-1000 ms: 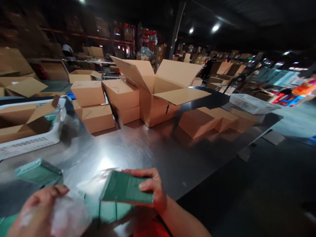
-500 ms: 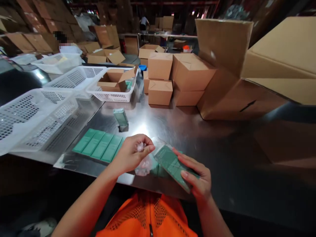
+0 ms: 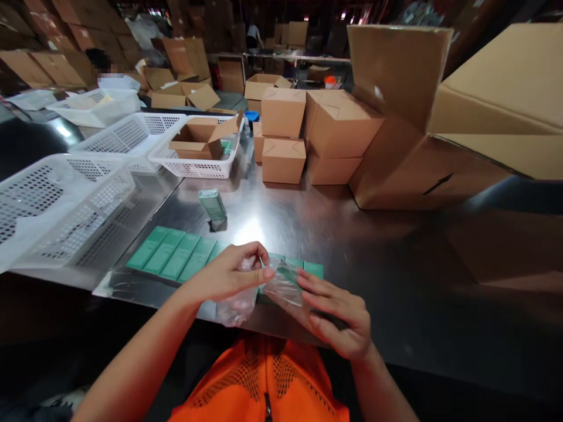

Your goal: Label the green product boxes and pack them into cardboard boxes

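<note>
My left hand (image 3: pixel 235 272) is closed, finger and thumb pinched on clear plastic film, and a crumpled wad of the film (image 3: pixel 237 308) hangs below it. Fingers bent, my right hand (image 3: pixel 341 313) grips a flat green box mostly hidden behind the hand and film. Between the hands stretches clear, wrinkled film (image 3: pixel 284 290). Beneath them a row of green boxes (image 3: pixel 176 258) lies side by side along the table's near edge, partly covered by my hands. One pale green box (image 3: pixel 213 205) stands upright behind the row.
White perforated baskets (image 3: pixel 99 208) stand at the left; one farther back holds an open carton (image 3: pixel 193 140). Closed brown cartons (image 3: pixel 284 159) are stacked at the back, and a large open carton (image 3: pixel 396 170) stands at right on the metal table (image 3: pixel 396 264). Another person (image 3: pixel 116 79) is at far left.
The green box in my right hand has turned, so its face no longer shows. More film is drawn out between my hands, and the wad under my left hand looks larger and lower.
</note>
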Action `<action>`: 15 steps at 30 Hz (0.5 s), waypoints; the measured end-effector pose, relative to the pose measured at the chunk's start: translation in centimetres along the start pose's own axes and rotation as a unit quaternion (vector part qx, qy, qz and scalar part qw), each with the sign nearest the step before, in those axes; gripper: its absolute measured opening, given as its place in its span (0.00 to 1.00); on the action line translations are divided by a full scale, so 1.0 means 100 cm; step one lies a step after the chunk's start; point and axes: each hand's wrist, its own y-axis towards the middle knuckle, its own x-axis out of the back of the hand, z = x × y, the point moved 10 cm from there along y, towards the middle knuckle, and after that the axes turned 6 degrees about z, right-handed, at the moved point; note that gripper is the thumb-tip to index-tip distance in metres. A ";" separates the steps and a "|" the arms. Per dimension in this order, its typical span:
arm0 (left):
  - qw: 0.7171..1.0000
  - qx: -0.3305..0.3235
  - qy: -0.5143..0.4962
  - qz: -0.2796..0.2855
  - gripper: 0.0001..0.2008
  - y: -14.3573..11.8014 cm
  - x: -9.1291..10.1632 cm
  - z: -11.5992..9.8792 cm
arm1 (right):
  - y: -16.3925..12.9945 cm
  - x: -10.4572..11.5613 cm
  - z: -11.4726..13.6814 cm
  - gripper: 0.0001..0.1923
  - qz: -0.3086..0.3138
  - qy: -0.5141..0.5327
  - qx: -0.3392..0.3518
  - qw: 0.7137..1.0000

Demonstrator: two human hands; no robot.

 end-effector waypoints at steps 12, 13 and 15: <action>0.992 -0.110 0.040 -0.048 0.11 -0.011 0.002 -0.028 | 0.011 -0.007 0.010 0.25 0.025 -0.031 -0.001 0.999; 0.990 -0.134 0.024 -0.043 0.10 -0.013 -0.001 -0.031 | 0.010 -0.006 0.009 0.24 0.022 -0.026 -0.008 0.999; 0.986 -0.166 0.002 -0.029 0.10 -0.018 -0.004 -0.035 | 0.007 -0.002 0.006 0.23 0.005 -0.024 -0.016 1.000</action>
